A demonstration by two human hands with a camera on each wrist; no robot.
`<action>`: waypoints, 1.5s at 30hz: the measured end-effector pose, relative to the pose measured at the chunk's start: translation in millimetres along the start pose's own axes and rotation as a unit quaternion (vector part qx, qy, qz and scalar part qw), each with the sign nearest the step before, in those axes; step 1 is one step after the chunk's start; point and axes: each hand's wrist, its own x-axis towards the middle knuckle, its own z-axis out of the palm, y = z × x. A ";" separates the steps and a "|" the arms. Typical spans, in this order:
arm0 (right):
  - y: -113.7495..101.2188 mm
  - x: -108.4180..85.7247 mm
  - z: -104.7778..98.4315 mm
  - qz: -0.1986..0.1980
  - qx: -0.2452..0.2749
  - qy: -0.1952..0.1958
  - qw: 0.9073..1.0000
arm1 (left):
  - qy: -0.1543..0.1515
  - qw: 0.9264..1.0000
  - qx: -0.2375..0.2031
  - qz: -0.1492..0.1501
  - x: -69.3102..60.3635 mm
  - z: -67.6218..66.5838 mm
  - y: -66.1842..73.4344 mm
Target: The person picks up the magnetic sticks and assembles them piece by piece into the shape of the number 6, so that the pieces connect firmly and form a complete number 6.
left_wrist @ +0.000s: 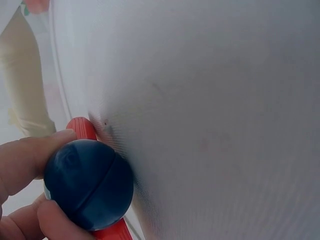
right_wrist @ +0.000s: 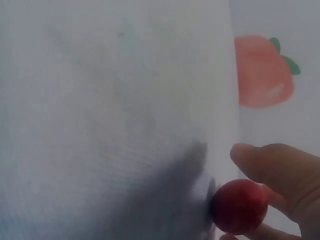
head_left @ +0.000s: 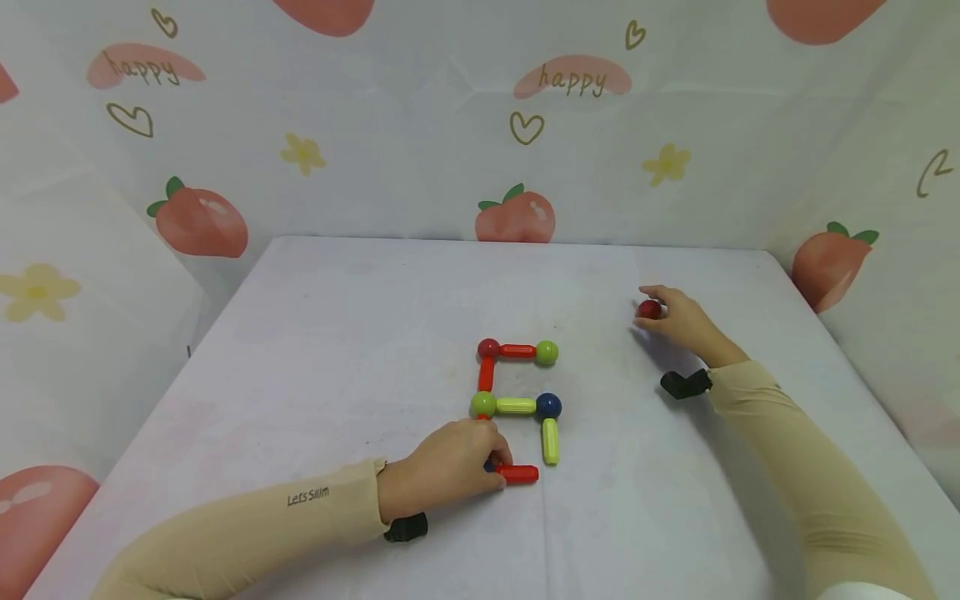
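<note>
My left hand (head_left: 453, 460) pinches a dark blue ball (left_wrist: 90, 185) at the near left corner of a figure of rods and balls. A red rod (head_left: 519, 474) sticks out rightward from this ball. Another red rod (left_wrist: 115, 232) meets it from the other side, mostly hidden by the hand in the head view. At the far right, my right hand (head_left: 682, 323) has its fingers spread around a red ball (right_wrist: 240, 206). One digit stands visibly apart from that ball in the right wrist view. Contact by the other fingers is unclear.
The figure also has a red ball (head_left: 488, 348), green balls (head_left: 547, 352) (head_left: 483, 405), another blue ball (head_left: 549, 406), red rods (head_left: 517, 351) and yellow-green rods (head_left: 516, 406). Everything lies on a white cloth-covered table (head_left: 360, 333) before a patterned curtain (head_left: 420, 125).
</note>
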 end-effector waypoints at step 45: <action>-53.4 -44.9 -23.0 -0.055 0.024 0.032 0.998 | -0.002 1.000 -0.016 0.007 -1.2 -1.0 0.0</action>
